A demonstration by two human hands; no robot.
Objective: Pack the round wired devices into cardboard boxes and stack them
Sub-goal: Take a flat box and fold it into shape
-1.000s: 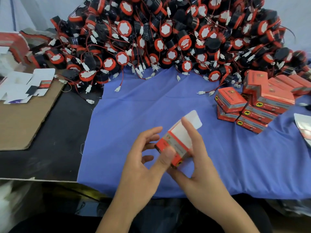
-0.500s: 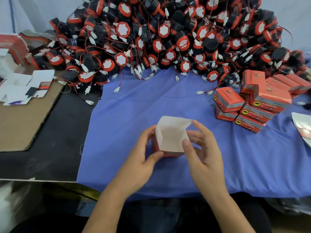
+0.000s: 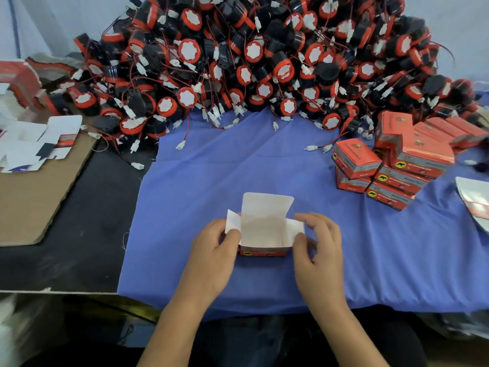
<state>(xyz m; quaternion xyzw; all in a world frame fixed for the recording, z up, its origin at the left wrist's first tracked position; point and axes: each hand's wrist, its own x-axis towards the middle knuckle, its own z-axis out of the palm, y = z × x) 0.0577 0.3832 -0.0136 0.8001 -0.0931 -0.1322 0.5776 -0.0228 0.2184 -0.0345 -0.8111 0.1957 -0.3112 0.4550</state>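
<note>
A small red cardboard box [image 3: 264,229] stands upright on the blue cloth [image 3: 264,165], its white flaps spread and its inside bare. My left hand [image 3: 211,255] grips the box's left side, thumb on the near left corner. My right hand [image 3: 317,247] holds the right side flap between thumb and fingers. A big heap of round black-and-red wired devices [image 3: 251,62] fills the back of the table. A stack of closed red boxes [image 3: 391,168] sits at the right.
Flat unfolded box blanks [image 3: 37,144] lie on a brown cardboard sheet [image 3: 34,197] at the left. Another flat blank [image 3: 476,200] shows at the right edge. Loose white connectors on red wires trail onto the cloth's far edge.
The flat box, held up in both hands a second ago, has been opened out and set upright on the cloth. Its side flaps are now spread outward.
</note>
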